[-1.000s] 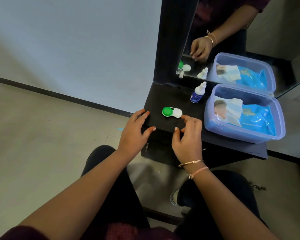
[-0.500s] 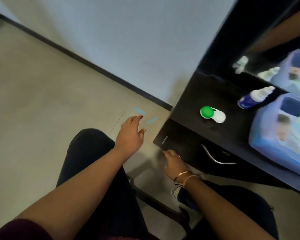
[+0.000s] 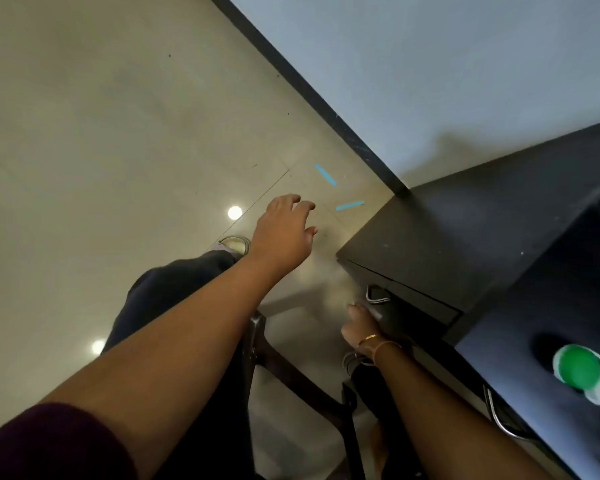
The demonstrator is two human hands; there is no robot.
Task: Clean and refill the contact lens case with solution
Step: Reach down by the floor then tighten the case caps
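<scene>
The contact lens case (image 3: 584, 372), white with a green cap, lies on the black dresser top (image 3: 548, 313) at the far right edge of the view. My left hand (image 3: 283, 230) hovers over the floor, fingers loosely apart, holding nothing. My right hand (image 3: 361, 327) is low beside the dresser's lower drawer front, just under a metal handle (image 3: 376, 295); its fingers are mostly hidden. Both hands are well left of the case. The solution bottle is out of view.
A lower black cabinet (image 3: 440, 251) with a drawer juts out left of the dresser. Another metal handle (image 3: 499, 415) shows under the dresser top. A dark chair frame (image 3: 291, 372) sits between my legs. Two blue tape marks (image 3: 336, 188) are on the beige floor.
The view has swung down and left, so the bottle and blue container left the frame. Both hands came off the dresser top; the right one dropped to the drawer front.
</scene>
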